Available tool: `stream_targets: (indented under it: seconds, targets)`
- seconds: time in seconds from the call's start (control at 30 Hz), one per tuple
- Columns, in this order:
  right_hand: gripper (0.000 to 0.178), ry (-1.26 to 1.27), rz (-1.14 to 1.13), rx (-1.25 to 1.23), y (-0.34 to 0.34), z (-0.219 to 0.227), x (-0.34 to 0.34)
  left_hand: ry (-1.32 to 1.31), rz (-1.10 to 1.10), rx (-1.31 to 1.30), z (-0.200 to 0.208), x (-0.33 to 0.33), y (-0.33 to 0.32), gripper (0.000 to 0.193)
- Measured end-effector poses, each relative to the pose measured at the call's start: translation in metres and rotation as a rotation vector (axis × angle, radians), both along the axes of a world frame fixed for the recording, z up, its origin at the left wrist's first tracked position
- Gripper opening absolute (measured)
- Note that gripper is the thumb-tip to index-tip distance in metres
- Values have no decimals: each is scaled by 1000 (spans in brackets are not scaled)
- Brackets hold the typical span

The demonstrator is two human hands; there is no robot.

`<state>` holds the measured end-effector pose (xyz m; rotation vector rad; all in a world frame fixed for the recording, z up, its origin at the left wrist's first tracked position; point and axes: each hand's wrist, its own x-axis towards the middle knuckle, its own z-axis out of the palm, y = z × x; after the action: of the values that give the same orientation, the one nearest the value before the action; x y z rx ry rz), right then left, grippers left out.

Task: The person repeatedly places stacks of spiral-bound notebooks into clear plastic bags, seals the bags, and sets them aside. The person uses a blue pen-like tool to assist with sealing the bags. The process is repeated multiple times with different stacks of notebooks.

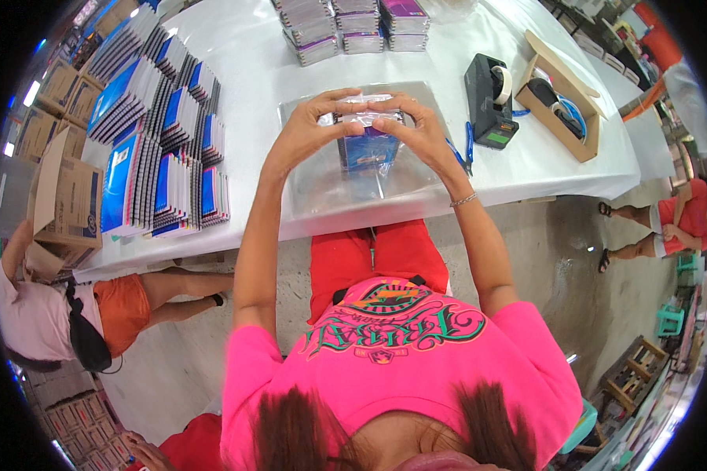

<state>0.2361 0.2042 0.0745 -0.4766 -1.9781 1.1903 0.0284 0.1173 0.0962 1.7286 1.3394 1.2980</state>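
Note:
A small stack of blue notebooks [368, 155], wrapped in clear plastic, stands in front of me on a shiny, see-through plastic sheet [310, 184]. My left hand [310, 129] curves around the stack's left side, fingers across the top and thumb on the near edge. From the other side my right hand [416, 125] mirrors it, its thumb on the near edge too. Both hands press the plastic at the top of the bundle, and the fingertips almost meet.
Tall piles of blue spiral notebooks [173, 149] stand on the left of the white table [247, 47]. Purple notebook stacks [353, 23] are at the far side. To the right are a black tape dispenser [491, 102], blue-handled scissors [469, 145] and an open cardboard box [562, 102]. Other people are nearby.

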Motion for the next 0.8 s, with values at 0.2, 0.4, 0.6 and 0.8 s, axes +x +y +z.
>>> stream_targets:
  seconds: [0.2, 0.4, 0.6, 0.8]
  targets:
    - [29, 18, -190, 102, -13, -8, -4, 158, 188, 168, -1, 25, -15, 23]
    - [30, -175, -860, 545, 24, -10, 53, 478, 316, 429, -3, 36, -21, 15]
    - [47, -294, -1023, -161, 87, -33, 168, 441, 348, 565, -22, 45, -16, 13]
    - [27, -85, -838, -504, 90, -27, 176, 345, 384, 635, -29, 45, -13, 13]
